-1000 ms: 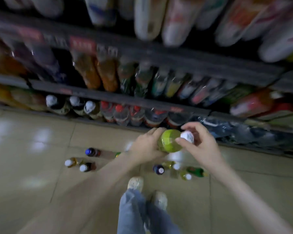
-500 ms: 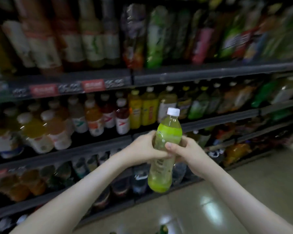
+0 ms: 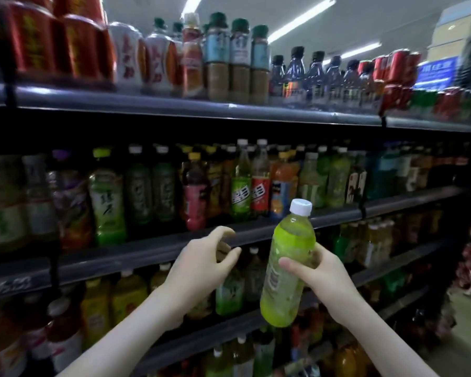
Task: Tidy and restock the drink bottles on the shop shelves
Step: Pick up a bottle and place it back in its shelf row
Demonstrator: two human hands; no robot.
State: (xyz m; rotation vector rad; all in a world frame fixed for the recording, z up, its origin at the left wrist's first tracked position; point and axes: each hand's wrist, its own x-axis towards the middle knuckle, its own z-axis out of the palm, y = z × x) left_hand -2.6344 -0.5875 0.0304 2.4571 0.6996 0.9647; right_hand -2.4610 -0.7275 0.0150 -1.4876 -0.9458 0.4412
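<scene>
My right hand (image 3: 314, 270) grips a green drink bottle (image 3: 288, 265) with a white cap around its middle, holding it nearly upright in front of the shelves. My left hand (image 3: 201, 263) hovers a short way left of the bottle, fingers curled apart, holding nothing. Straight behind the hands runs the dark edge of the middle shelf (image 3: 152, 248), packed with green, yellow, red and orange bottles. Matching pale green bottles (image 3: 335, 178) stand on that shelf up and to the right of the held one.
A top shelf (image 3: 229, 107) carries red cans, white jugs and dark-capped bottles. Lower shelves (image 3: 256, 317) hold more yellow and green bottles. The aisle floor (image 3: 465, 338) shows at the lower right, with hanging goods beside it. Ceiling lights run overhead.
The view has swung up from the floor to the upper shelves. My left hand has let go of the green bottle and moved left; my right hand alone holds it, raised higher.
</scene>
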